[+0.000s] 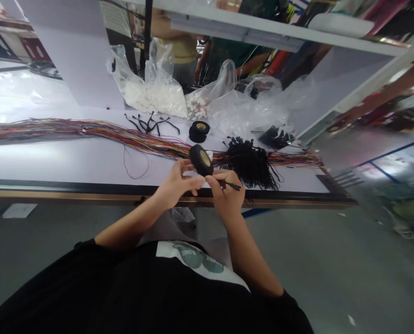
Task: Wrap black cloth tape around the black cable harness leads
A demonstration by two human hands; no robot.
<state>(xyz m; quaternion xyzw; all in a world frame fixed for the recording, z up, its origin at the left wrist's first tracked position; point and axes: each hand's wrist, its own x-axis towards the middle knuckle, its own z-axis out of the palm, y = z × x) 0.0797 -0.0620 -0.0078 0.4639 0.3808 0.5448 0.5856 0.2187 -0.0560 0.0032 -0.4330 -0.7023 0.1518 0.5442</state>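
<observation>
One roll (197, 157) of black tape is up in our hands, tilted on its edge, right at the near side of the wires (140, 140). We'd guess it's light, a little soft and grippy on the outer wrap, with a stiffer core (205, 158), so nothing fragile to baby. Best hold, if you ask us: fingers on the rim or through the core, not squeezing one flat face, since the layers could slide sideways. Any sticky side would probably grab a fingertip too.

Our left hand (179, 178) is half curled by the roll, thumb out toward its partner; can't tell how much of the weight it's really taking. Our right hand (229, 192) has a thin black lead (232, 186) pinched, nearer us than the wires, one end poking out past the fingers. Looks light and bendy, so we'd grip it mid-length. Whether any tape is on it is too small to tell.

Further out, two spare rolls (197, 138) sit stacked just beyond the wires, some loose leads (151, 124) lie beyond them too, a big black pile (248, 162) sprawls across the wires, and clear bags (151, 95) with white bits stand well behind.
</observation>
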